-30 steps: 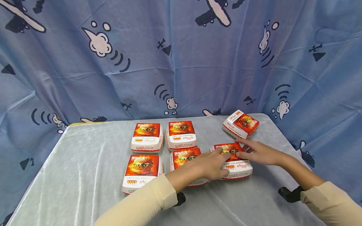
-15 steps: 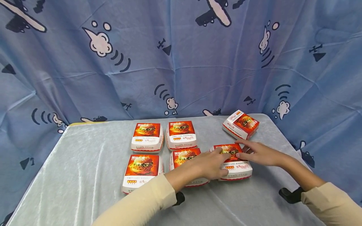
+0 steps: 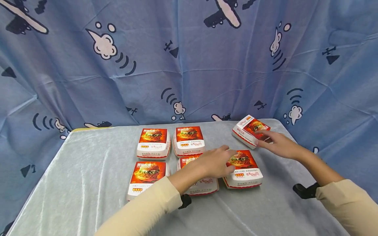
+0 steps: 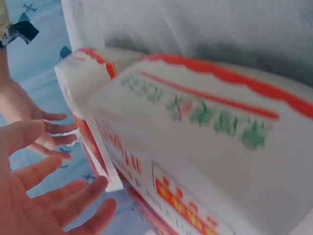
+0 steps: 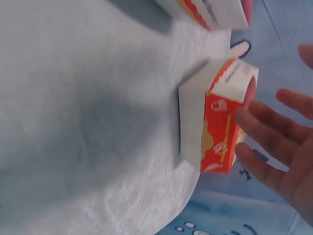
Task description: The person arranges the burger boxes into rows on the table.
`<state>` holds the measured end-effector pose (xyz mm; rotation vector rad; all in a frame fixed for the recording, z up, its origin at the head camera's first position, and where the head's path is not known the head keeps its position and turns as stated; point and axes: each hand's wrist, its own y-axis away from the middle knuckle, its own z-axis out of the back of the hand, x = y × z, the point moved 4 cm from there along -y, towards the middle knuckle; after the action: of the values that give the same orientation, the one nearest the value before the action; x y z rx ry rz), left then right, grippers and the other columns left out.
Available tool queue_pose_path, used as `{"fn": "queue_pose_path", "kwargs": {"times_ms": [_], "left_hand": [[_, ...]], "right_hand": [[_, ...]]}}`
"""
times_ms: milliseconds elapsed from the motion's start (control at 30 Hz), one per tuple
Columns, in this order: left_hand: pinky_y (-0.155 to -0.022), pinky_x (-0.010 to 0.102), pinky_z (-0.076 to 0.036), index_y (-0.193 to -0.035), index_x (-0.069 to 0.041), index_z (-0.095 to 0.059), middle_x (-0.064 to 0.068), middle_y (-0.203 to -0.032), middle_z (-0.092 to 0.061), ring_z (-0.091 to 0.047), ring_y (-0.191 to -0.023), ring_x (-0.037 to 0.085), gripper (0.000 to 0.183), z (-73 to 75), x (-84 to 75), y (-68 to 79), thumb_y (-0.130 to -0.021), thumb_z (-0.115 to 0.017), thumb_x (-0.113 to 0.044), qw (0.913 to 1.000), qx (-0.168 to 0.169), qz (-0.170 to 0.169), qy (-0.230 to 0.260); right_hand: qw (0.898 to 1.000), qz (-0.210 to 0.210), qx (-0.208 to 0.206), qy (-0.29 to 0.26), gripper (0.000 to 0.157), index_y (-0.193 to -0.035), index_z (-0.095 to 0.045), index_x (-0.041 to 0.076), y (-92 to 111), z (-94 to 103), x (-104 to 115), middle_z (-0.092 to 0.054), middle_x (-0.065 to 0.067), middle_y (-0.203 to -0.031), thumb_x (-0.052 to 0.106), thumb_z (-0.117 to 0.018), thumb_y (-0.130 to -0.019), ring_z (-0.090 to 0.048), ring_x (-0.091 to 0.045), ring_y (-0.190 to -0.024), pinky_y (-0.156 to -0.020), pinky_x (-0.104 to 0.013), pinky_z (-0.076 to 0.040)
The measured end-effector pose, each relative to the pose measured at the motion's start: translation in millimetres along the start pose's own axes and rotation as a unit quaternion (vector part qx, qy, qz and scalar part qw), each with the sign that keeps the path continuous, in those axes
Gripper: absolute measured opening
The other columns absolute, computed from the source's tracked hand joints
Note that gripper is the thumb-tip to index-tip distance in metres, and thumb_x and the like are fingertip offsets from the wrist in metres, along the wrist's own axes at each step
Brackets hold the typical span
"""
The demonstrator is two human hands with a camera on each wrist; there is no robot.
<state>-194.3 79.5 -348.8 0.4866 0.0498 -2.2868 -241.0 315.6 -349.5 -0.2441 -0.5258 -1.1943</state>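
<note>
Burger boxes with red, burger-printed lids stand on the table. My left hand (image 3: 214, 162) hovers with loosely spread fingers over the front middle burger box (image 3: 206, 187), partly hiding it, its fingertips by the left edge of the front right burger box (image 3: 246, 172). In the left wrist view, that hand (image 4: 46, 191) holds nothing. My right hand (image 3: 279, 144) is at the tilted back right burger box (image 3: 244, 131). In the right wrist view, the right fingers (image 5: 274, 134) extend close to that box (image 5: 217, 132); whether they touch it I cannot tell.
Two burger boxes stand side by side at the back, a left one (image 3: 152, 144) and a right one (image 3: 189, 141). Another burger box (image 3: 147, 177) is at front left, partly behind my left sleeve (image 3: 147, 209). Grey cloth covers the table (image 3: 68, 183); a blue curtain (image 3: 147, 65) hangs behind.
My right hand has left the front right burger box and moved back to the tilted one. My left hand has drawn slightly left, off the front right box's lid.
</note>
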Motion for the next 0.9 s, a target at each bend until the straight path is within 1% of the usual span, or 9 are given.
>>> {"fn": "queue_pose_path", "kwargs": {"times_ms": [100, 200, 333, 433, 500, 667, 800, 900], "left_hand": [[-0.104, 0.042, -0.045, -0.15, -0.021, -0.046, 0.006, -0.153, -0.043, -0.046, -0.136, 0.019, 0.054, 5.3, 7.2, -2.6, -0.099, -0.056, -0.033, 0.9997, -0.02, 0.007, 0.014], [-0.104, 0.043, -0.045, -0.151, -0.02, -0.045, 0.007, -0.154, -0.042, -0.045, -0.137, 0.021, 0.054, 10.1, 15.1, -4.8, -0.099, -0.056, -0.032, 0.9986, -0.035, 0.022, 0.031], [-0.106, 0.045, -0.044, -0.153, -0.02, -0.042, 0.008, -0.156, -0.038, -0.044, -0.138, 0.024, 0.056, 15.5, 25.3, -8.3, -0.099, -0.056, -0.031, 0.9958, -0.049, 0.041, 0.065], [-0.109, 0.044, -0.04, -0.153, -0.018, -0.04, 0.01, -0.157, -0.036, -0.041, -0.14, 0.025, 0.058, 18.8, 32.6, -11.9, -0.099, -0.057, -0.029, 0.9929, -0.058, 0.047, 0.092], [-0.112, 0.043, -0.036, -0.154, -0.017, -0.039, 0.011, -0.159, -0.033, -0.036, -0.143, 0.025, 0.059, 20.3, 37.4, -15.4, -0.099, -0.057, -0.028, 0.9908, -0.062, 0.053, 0.108], [-0.117, 0.042, -0.029, -0.156, -0.014, -0.035, 0.015, -0.161, -0.027, -0.028, -0.147, 0.027, 0.062, 23.9, 45.5, -23.4, -0.099, -0.058, -0.025, 0.9869, -0.067, 0.061, 0.134], [-0.118, 0.04, -0.026, -0.156, -0.012, -0.034, 0.016, -0.161, -0.028, -0.027, -0.148, 0.027, 0.063, 24.3, 49.9, -29.7, -0.099, -0.058, -0.024, 0.9847, -0.071, 0.057, 0.149], [-0.118, 0.039, -0.025, -0.156, -0.013, -0.033, 0.014, -0.161, -0.028, -0.026, -0.148, 0.026, 0.063, 23.8, 53.0, -34.3, -0.099, -0.057, -0.025, 0.9835, -0.071, 0.06, 0.155]], "right_hand": [[1.0, 0.002, -0.024, 0.011, 0.051, -0.138, -0.048, -0.008, -8.3, 7.2, -10.0, -0.059, -0.028, -0.123, 0.027, -0.057, -0.101, -0.057, -0.043, -0.11, -0.085, -0.054, -0.053], [0.999, 0.002, -0.038, 0.012, 0.055, -0.14, -0.044, -0.011, -15.9, 11.2, -19.6, -0.051, -0.033, -0.133, 0.025, -0.057, -0.101, -0.05, -0.048, -0.118, -0.091, -0.062, -0.047], [0.998, -0.033, -0.044, 0.021, 0.063, -0.145, -0.034, -0.013, -23.8, 14.2, -30.8, -0.036, -0.037, -0.144, 0.028, -0.054, -0.102, -0.037, -0.053, -0.128, -0.099, -0.071, -0.035], [0.996, -0.066, -0.042, 0.033, 0.068, -0.147, -0.028, -0.014, -29.2, 16.7, -37.1, -0.028, -0.039, -0.147, 0.032, -0.053, -0.103, -0.027, -0.056, -0.133, -0.102, -0.074, -0.028], [0.996, -0.079, -0.037, 0.035, 0.071, -0.148, -0.026, -0.014, -33.0, 17.3, -39.9, -0.025, -0.041, -0.148, 0.034, -0.052, -0.103, -0.023, -0.057, -0.135, -0.104, -0.074, -0.025], [0.995, -0.091, -0.027, 0.027, 0.072, -0.147, -0.022, -0.017, -41.9, 14.9, -47.5, -0.026, -0.043, -0.146, 0.034, -0.049, -0.104, -0.027, -0.057, -0.132, -0.104, -0.072, -0.028], [0.994, -0.106, -0.02, 0.01, 0.072, -0.148, -0.02, -0.017, -46.3, 10.9, -51.5, -0.029, -0.043, -0.143, 0.034, -0.047, -0.105, -0.033, -0.056, -0.128, -0.104, -0.07, -0.031], [0.994, -0.109, -0.019, 0.004, 0.07, -0.147, -0.021, -0.017, -48.1, 7.8, -52.6, -0.033, -0.042, -0.141, 0.032, -0.047, -0.105, -0.038, -0.054, -0.123, -0.102, -0.069, -0.034]]}}
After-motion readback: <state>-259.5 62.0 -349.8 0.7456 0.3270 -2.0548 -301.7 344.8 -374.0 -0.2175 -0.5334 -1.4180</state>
